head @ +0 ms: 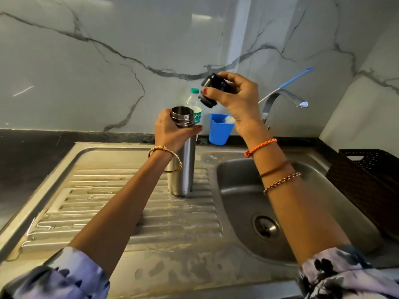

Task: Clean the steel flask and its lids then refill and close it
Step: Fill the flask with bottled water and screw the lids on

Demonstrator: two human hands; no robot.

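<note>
The steel flask [183,169] stands upright on the ribbed drainboard [108,201], its threaded mouth open. My left hand [170,130] grips it around the neck. Up and to the right of the mouth, my right hand [235,98] holds the black lid [212,85] tilted in the air, clear of the flask. No second lid can be made out.
Behind the flask stands a plastic water bottle [195,100] with a green cap, next to a blue cup [220,130]. The tap [278,100] and a blue-handled brush [289,83] are at the back right. Sink basin [241,199] lies right; dark basket [371,180] far right.
</note>
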